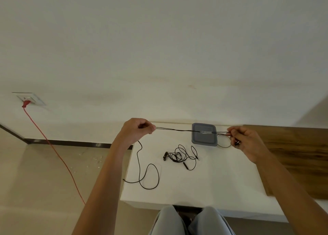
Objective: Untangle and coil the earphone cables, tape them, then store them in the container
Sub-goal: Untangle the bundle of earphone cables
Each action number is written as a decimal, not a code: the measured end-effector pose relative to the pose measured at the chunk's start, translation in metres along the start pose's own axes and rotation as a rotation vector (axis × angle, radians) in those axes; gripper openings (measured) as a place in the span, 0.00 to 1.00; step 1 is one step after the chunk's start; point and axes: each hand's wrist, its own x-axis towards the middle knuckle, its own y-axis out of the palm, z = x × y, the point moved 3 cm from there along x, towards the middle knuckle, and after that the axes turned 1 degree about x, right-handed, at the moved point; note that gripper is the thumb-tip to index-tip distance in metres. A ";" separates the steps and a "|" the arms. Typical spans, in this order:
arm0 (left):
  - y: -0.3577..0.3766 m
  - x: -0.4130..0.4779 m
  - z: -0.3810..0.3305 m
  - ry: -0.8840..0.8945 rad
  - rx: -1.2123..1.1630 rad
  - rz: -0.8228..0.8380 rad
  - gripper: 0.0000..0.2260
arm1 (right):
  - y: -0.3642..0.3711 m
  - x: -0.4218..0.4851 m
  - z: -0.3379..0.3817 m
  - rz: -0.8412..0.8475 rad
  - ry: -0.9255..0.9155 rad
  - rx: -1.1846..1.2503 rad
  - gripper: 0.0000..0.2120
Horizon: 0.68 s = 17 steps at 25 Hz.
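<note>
left hand [137, 130]: fingers pinch cable [177, 129], tail slack on worktop [221, 181]. second cable [181, 156] lies tangled there. held cable runs taut in the air past container [204, 139] to right hand [248, 144], fingers pinching earbud end. judged: one cable straightened; coiling, taping, storing all left.

Earbuds [237, 142] mostly hidden inside right hand [248, 143]; tape roll [224, 147] partly behind it; forearms [99, 181] cut by bottom edge.

Left hand [137, 130], right hand [246, 142]; aloft, fingers curled
</note>
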 end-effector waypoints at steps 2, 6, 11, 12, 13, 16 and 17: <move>0.004 0.000 0.005 0.002 0.107 0.097 0.06 | -0.012 0.004 0.002 -0.085 0.000 0.082 0.08; 0.000 -0.004 0.013 -0.008 0.202 0.101 0.09 | -0.046 0.001 0.009 -0.466 0.009 0.386 0.08; 0.009 -0.010 0.005 -0.037 -0.129 0.066 0.13 | -0.086 -0.004 -0.027 -0.841 0.202 -0.071 0.09; 0.018 -0.010 0.000 -0.038 -0.179 0.085 0.12 | -0.082 0.001 -0.038 -0.773 0.251 -0.221 0.10; 0.028 -0.009 -0.005 -0.034 -0.201 0.109 0.12 | -0.076 0.005 -0.049 -0.674 0.300 -0.297 0.11; 0.059 -0.007 -0.018 -0.038 -0.218 0.199 0.11 | -0.058 0.012 -0.076 -0.504 0.362 -0.415 0.11; 0.068 -0.006 -0.020 -0.045 -0.222 0.221 0.11 | -0.052 0.015 -0.083 -0.475 0.374 -0.473 0.12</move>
